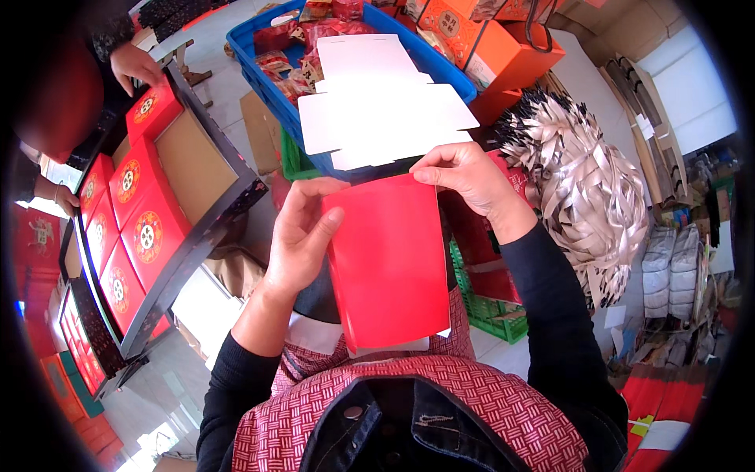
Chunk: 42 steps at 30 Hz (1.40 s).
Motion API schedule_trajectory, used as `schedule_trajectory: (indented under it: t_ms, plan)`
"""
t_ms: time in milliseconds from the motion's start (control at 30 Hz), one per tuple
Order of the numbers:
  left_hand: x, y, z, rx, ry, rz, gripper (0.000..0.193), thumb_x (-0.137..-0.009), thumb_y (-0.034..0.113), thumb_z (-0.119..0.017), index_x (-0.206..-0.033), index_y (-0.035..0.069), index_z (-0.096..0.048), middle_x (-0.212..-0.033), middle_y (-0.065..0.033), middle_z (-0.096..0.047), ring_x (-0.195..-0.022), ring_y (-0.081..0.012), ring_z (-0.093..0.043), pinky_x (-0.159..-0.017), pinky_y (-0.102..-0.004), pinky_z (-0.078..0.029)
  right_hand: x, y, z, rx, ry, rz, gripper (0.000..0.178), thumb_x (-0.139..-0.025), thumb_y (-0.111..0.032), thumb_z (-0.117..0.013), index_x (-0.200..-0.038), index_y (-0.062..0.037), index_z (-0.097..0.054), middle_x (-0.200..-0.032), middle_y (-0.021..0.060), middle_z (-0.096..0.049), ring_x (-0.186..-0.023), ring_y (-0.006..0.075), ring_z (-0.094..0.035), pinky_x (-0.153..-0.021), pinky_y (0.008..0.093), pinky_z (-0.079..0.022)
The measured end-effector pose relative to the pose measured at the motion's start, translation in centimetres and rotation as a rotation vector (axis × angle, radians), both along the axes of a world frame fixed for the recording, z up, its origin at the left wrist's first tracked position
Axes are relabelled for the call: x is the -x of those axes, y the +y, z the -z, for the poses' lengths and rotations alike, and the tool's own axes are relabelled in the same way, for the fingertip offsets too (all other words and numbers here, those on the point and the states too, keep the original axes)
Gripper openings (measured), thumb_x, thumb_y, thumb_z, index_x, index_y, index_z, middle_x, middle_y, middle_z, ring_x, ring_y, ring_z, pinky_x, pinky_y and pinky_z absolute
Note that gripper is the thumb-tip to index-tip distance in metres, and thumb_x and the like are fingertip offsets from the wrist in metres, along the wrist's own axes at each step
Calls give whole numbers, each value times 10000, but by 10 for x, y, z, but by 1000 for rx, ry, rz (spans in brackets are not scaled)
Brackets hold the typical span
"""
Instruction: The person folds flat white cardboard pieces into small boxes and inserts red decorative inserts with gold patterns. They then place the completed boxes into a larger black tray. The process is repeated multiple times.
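Observation:
A red card panel (387, 266), looking like part of a folding box, hangs upright in front of my lap. My left hand (297, 236) grips its upper left corner, thumb on the front face. At the upper right corner, my right hand (470, 182) pinches the top edge between thumb and fingers. Just beyond the panel, a flat white box blank (385, 118) with cut flaps lies across a blue crate (271, 96). The back of the red panel is hidden.
Wrapped packets (336, 31) fill the blue crate. To the left, another person's hand (135, 66) touches a red box (153, 108) in a dark tray (206, 228). Beige ribbons (586, 197) pile up on the right, near orange boxes (495, 55). A green crate (499, 318) stands below.

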State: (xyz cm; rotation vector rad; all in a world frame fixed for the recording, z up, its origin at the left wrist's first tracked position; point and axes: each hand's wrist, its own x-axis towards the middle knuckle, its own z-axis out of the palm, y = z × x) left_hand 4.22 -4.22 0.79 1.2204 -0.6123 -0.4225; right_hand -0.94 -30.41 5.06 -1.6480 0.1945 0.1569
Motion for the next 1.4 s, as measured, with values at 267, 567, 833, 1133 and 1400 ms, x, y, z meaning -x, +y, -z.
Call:
schedule_trajectory:
  t_ms: [267,567,833,1133,1400]
  plan:
    - [-2,-1,6,16,59,-11,174,-946,5,-503,-1119,5,-490,-1188,-93,-543,-1097,-140,-510,-964,-289,-399,-12,8,-3,126,-96,-67,78,-844,-64,-694,-804,-1,-672,-777,20,-655,-727,79,-592,-686,215,-476]
    - [6,-8,16,48,144,-191,89,-971,51,-497,-1056,24,-502,-1106,-61,-582,-1013,-113,-532,-919,-267,-420,13,37,16,430,-449,160,150,-843,-113,-706,-802,24,-659,-762,40,-609,-681,104,-564,-638,231,-445]
    - [9,-8,10,99,121,-256,43,-978,66,-490,-1005,38,-509,-1108,-75,-586,-1007,-117,-534,-926,-271,-415,31,52,17,131,-317,120,267,-899,-137,-649,-1112,-3,-559,-1050,70,-590,-928,112,-556,-824,256,-452]
    - [-7,16,-24,-86,24,-38,104,-940,84,-559,-1012,33,-506,-1179,-122,-544,-1116,-198,-528,-969,-322,-409,40,66,-2,110,-307,-46,368,-930,-149,-606,-1231,-7,-448,-1107,78,-578,-1018,117,-561,-900,282,-460]
    - [-29,64,-126,-760,-359,416,571,-915,121,-592,-1418,44,-333,-1257,-152,-548,-1069,-173,-568,-919,-310,-437,11,83,-30,26,-394,-358,651,-959,-325,-548,-1442,-6,-251,-1333,211,-458,-1207,260,-482,-994,339,-389]
